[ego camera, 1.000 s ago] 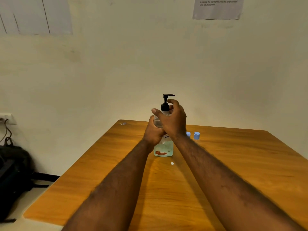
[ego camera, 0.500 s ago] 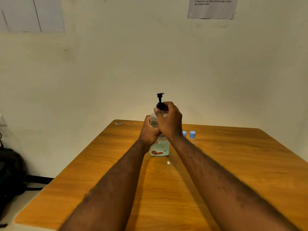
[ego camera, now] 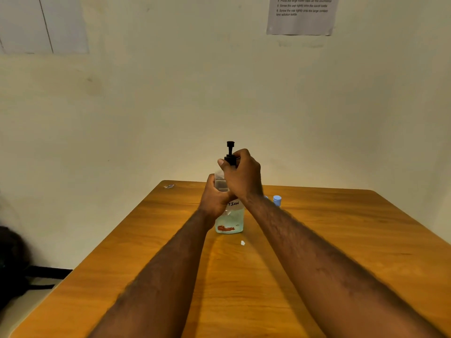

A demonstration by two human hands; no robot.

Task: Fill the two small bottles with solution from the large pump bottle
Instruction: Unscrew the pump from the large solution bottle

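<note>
The large clear pump bottle [ego camera: 229, 220] stands upright on the wooden table [ego camera: 341, 240], with a little liquid at its bottom and a white label. My left hand [ego camera: 214, 198] wraps around its body from the left. My right hand [ego camera: 241, 176] is closed on the black pump collar [ego camera: 230, 158] at the neck; the pump head pokes up above my fingers. Behind my right forearm stand two small bottles with blue caps: one [ego camera: 277, 200] shows clearly, the other [ego camera: 266, 197] is almost hidden.
A small white scrap [ego camera: 242, 243] lies on the table in front of the bottle, and another scrap [ego camera: 169, 186] sits at the far left corner. A dark bag [ego camera: 12, 262] rests on the floor at left. A printed sheet [ego camera: 302, 14] hangs on the wall.
My right hand went from open fingers over the pump to a closed grip on its collar. The pump nozzle, which pointed right, has turned and now shows end-on.
</note>
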